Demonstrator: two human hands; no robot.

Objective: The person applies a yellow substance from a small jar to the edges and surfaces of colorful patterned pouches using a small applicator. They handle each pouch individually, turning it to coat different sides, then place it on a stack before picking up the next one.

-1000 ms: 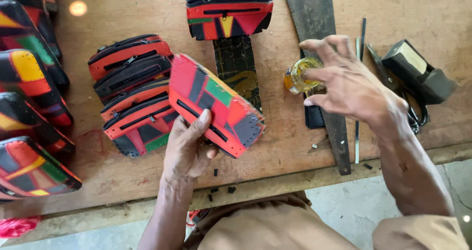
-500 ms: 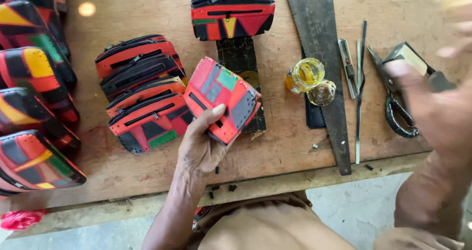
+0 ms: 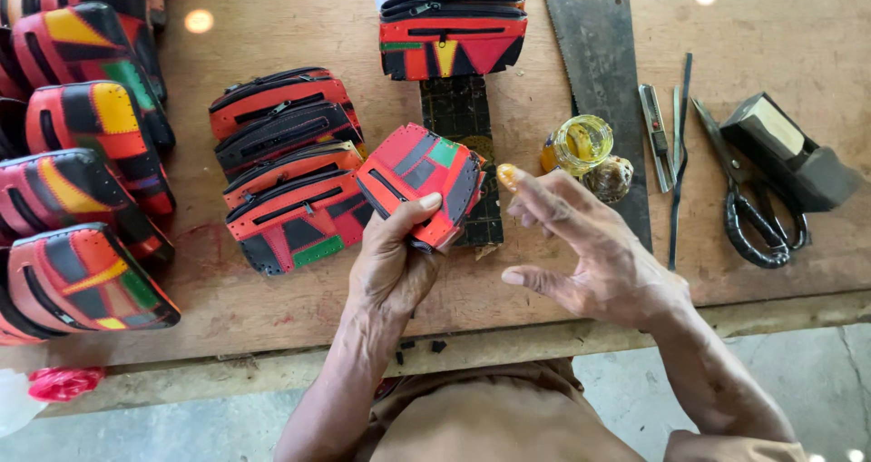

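A worn wooden workbench fills the frame, with bare concrete floor below its front edge. At centre the left hand grips a small red patchwork pouch by its lower edge, tilted up off the bench. The right hand hovers just right of it, spread open and holding nothing, a dab of yellow paste on the forefinger tip. An open jar of yellow paste stands just beyond, beside a saw blade. Judging by the rows, much looks finished: stacked pouches sit centre-left, more line the left edge, one lies top centre. The pouch in hand seems mid-treatment. Scissors and a dark block lie at right; no readable labels show.
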